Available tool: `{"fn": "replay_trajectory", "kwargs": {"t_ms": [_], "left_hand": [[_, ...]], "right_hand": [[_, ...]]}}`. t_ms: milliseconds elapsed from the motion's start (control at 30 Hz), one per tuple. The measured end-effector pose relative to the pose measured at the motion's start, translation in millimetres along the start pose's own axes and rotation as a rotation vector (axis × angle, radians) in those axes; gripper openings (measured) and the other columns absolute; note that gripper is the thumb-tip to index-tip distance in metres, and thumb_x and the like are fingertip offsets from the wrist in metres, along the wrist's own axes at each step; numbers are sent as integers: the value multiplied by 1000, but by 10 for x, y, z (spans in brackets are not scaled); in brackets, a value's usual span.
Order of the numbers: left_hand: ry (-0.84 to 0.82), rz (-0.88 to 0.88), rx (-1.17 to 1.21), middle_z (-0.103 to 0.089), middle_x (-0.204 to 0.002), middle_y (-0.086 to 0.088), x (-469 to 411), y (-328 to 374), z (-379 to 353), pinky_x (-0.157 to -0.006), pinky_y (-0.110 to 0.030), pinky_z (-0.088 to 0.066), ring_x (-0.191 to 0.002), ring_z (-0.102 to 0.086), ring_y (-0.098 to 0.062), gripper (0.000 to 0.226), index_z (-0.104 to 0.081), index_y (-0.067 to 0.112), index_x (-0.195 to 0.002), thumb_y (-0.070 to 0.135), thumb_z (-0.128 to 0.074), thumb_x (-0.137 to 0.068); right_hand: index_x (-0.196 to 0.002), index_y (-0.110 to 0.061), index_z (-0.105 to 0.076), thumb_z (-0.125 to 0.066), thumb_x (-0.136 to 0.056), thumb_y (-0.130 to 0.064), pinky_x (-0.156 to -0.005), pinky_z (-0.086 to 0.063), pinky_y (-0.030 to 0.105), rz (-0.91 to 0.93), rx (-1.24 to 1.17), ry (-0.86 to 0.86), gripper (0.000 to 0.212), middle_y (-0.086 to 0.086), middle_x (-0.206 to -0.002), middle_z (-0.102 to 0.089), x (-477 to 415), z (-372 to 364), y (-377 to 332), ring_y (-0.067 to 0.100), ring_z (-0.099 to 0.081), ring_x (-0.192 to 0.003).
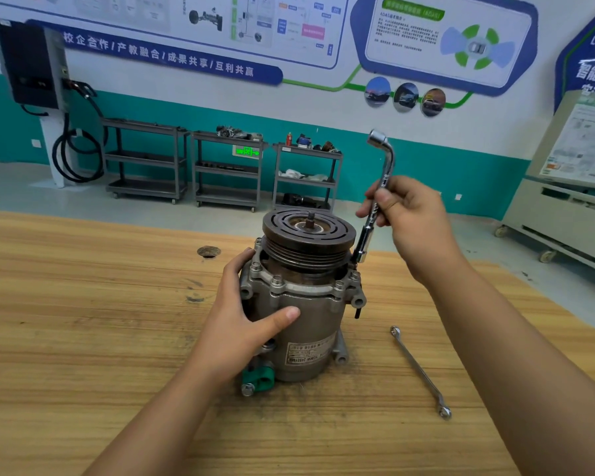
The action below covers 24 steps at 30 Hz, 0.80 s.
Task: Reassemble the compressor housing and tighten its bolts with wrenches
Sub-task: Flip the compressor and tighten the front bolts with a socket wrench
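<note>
A grey metal compressor [303,324] stands upright on the wooden table [83,321], its dark grooved pulley [308,235] on top. My left hand [244,321] wraps the housing's left side, thumb across the front. My right hand [406,221] grips the shaft of a chrome L-shaped socket wrench [378,194]. The wrench's lower socket sits on a bolt at the flange's right rear corner. Several bolts [276,280] show around the flange rim. A green clamp [258,377] sticks out at the compressor's base.
A double-ended ring spanner [421,371] lies on the table right of the compressor. A round hole [208,251] marks the tabletop behind left. Three grey shelf carts [227,170] stand along the far wall, and a white cabinet on castors [564,207] is at right.
</note>
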<state>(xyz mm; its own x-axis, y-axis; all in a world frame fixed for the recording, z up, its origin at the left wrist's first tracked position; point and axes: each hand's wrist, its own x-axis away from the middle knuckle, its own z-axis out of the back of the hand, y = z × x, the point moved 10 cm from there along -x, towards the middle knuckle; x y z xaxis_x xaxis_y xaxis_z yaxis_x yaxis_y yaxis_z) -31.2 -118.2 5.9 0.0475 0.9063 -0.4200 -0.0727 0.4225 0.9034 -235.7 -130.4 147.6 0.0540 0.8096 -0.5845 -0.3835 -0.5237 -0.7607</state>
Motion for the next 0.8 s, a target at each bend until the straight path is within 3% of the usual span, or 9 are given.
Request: {"fn": "replay_trajectory", "kwargs": {"t_ms": [167,333,467,533,633,800], "left_hand": [[11,-4,-23,-40,-102,59,10,11,9,-64,2,-42,-95,-43,32,82,-23,74,-111,61,-73,-48],[35,-33,-34,-44,-107,55,-7,-27,45,-77,-11,-40,-98,-45,30,87,-27,69,-118,60,-78,-48],[28,-36,14,-51,-111,46,-50,-110,57,-81,-14,-40,-103,-50,21,84,-36,64,-118,42,-86,-54],[10,-17,52,-54,-112,42,-84,-157,58,-78,-11,-43,-103,-53,18,77,-41,67,-112,36,-80,-53],[-21,-11,95,-59,-114,34,-125,-205,57,-74,-9,-48,-106,-56,11,77,-47,67,-108,28,-88,-56],[-44,4,107,-60,-116,30,-120,-211,54,-71,-9,-49,-105,-58,9,74,-46,68,-110,38,-83,-52]], "right_hand": [[-83,-21,-56,-39,-98,-4,-56,-42,9,13,-36,58,28,-1,-72,-64,-30,73,79,-7,-51,-53],[-85,-20,-55,-39,-98,-5,-55,-42,9,-13,-87,91,25,0,-73,-64,-126,65,124,-8,-52,-51],[-87,-18,-54,-43,-97,-6,-57,-43,10,-6,-88,26,19,-3,-71,-65,-187,-47,146,-6,-52,-52],[-88,-16,-54,-45,-97,-7,-57,-43,10,13,-87,9,15,-4,-69,-66,-210,-57,132,-6,-54,-53],[-87,-17,-55,-47,-96,-7,-55,-44,9,51,-106,16,15,-3,-68,-66,-250,-10,87,-7,-58,-56],[-87,-19,-54,-46,-96,-7,-56,-44,11,65,-99,8,17,-4,-68,-66,-280,31,99,-7,-56,-54]]}}
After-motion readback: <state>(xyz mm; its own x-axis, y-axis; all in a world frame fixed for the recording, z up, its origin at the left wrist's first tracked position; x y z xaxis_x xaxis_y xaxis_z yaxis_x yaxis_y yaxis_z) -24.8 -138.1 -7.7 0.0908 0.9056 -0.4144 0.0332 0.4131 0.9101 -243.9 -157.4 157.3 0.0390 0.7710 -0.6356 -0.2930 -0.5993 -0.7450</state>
